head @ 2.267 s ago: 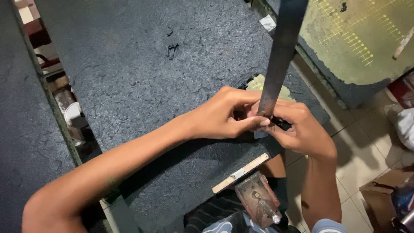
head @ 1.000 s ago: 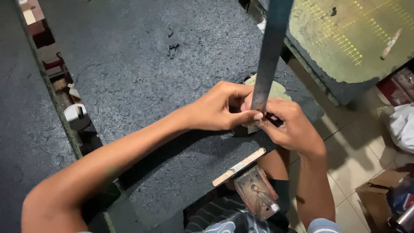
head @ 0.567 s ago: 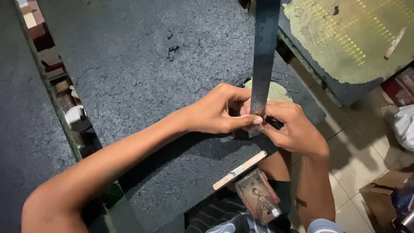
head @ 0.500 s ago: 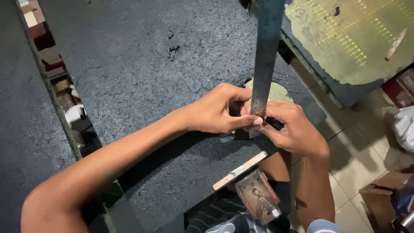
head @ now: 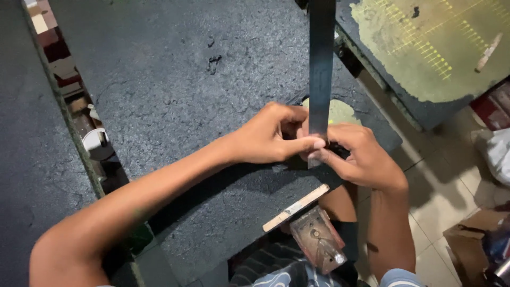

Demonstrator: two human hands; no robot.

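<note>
Pinching lower end of long dark metal strip [head: 321,64], centre of frame, strip rising to top edge. Left hand [head: 268,135] closed, fingertips on strip; right hand [head: 356,157] closed on strip and small dark part, hard to make out. Both rest on rough dark table [head: 159,79]. Wooden stick [head: 296,207] at table edge below. Risk: strip edge slipping between pressed fingertips, cutting them.

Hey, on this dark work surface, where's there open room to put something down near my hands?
The dark textured tabletop is bare left of the upright metal strip, from the small scuff marks down to the left forearm. It is crowded where the left hand and right hand pinch the strip's lower end, beside the pale green piece and the wooden stick.
</note>
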